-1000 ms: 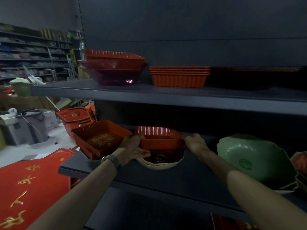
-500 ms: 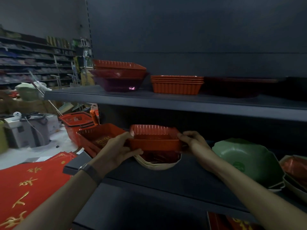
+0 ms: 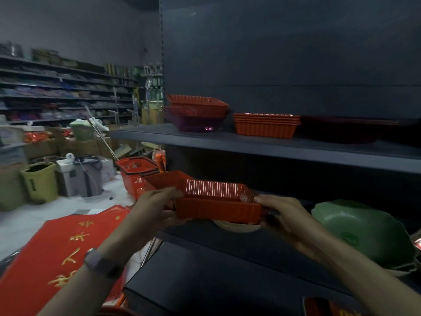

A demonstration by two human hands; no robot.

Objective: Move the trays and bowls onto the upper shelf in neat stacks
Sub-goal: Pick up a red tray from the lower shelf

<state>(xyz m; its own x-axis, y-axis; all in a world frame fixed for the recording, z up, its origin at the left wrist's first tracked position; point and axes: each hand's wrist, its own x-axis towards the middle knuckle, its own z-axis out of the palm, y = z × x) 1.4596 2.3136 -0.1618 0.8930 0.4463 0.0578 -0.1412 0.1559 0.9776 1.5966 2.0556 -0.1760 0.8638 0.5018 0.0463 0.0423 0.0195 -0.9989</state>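
Head view: upper shelf point(image 3: 284, 148) carries three groups. At the left a purple bowl point(image 3: 193, 123) has a red tray nested in it. At the middle is a tray stack point(image 3: 265, 127), orange and ribbed. At the right are dark trays point(image 3: 341, 131), too dim to count. Lower shelf point(image 3: 227, 270) has a green bowl point(image 3: 360, 236) at the right, tilted, nothing in it. A second tray point(image 3: 163, 179) sits at the left end, inside mostly hidden.

Tray point(image 3: 218, 208) is held between the two shelves, just above a cream bowl point(image 3: 237, 226); can't tell if they touch. It's empty, rectangular, red-orange, with ribbed walls and light catching the far inner wall. It is roughly level. Left hand point(image 3: 157, 208) grips its left end. Right hand point(image 3: 280, 213) grips the right end, thumb on the rim.
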